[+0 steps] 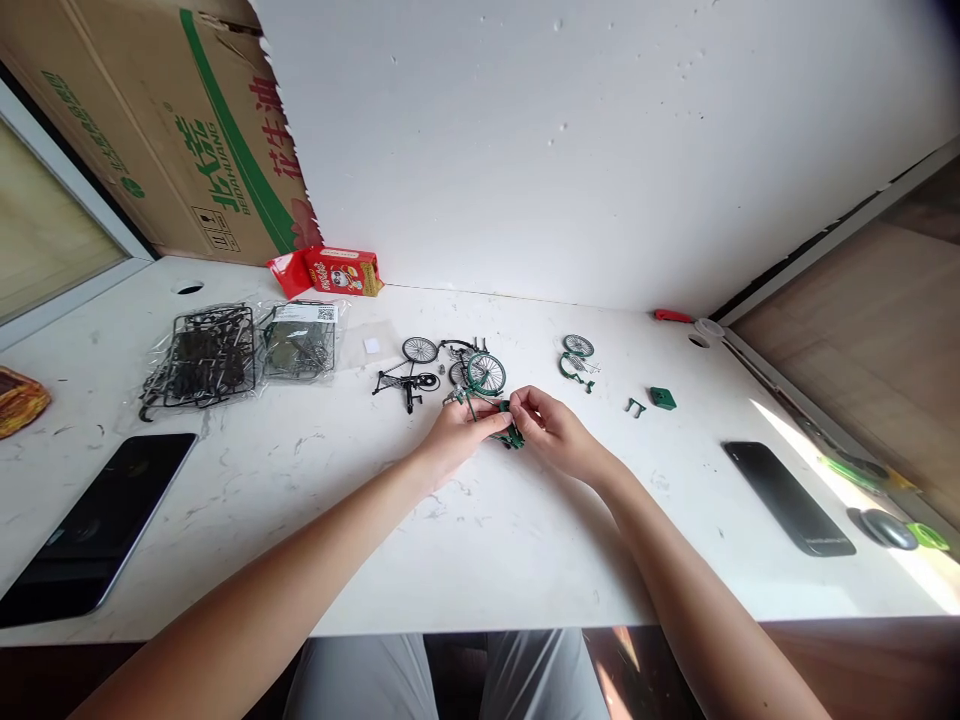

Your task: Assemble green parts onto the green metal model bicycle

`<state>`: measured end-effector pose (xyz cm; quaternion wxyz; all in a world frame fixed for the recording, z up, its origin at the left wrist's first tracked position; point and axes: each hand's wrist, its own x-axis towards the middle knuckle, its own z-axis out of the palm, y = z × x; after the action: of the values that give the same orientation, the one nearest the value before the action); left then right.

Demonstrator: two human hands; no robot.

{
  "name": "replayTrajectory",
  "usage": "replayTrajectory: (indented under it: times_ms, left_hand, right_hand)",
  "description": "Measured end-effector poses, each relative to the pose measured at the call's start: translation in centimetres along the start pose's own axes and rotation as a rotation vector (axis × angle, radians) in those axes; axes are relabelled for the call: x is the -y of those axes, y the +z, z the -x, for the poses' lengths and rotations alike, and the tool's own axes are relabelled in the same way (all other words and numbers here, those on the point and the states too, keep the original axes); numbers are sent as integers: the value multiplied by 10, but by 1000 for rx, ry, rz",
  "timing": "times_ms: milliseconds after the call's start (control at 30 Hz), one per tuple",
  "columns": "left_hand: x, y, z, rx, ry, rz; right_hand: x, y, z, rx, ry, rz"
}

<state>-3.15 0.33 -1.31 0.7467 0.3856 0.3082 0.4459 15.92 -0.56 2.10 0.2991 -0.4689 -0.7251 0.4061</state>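
A green model bicycle assembly [486, 375] with a spoked wheel is held above the white table near the middle. My left hand [459, 435] is closed round its frame from the left. My right hand [547, 425] pinches the dark green part at its near right end, and the fingertips of both hands almost meet there. Just behind and left of my left hand lie black bicycle parts [409, 380]. Right of the hands are a green part with a wheel [577, 347], a small green bracket [636, 407] and a green block [662, 398].
Bagged black part frames [214, 355] and a second bag [300, 345] lie at left, with a red packet [343, 272] behind. A tablet [97, 525] is at the left front. A dark phone [787, 498] and a mouse [889, 528] lie at right. A cardboard box [165, 130] stands back left.
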Motion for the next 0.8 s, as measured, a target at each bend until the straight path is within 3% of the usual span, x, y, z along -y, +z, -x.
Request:
replayTrajectory:
  times_ms: [200,800]
  left_hand:
    - [-7,2,4,7,-22,-2]
    - [0,-3,1,-39,-38,43]
  right_hand:
    - [6,1,2,-17,-9,47]
    - [9,-3,0,-163,-32,122]
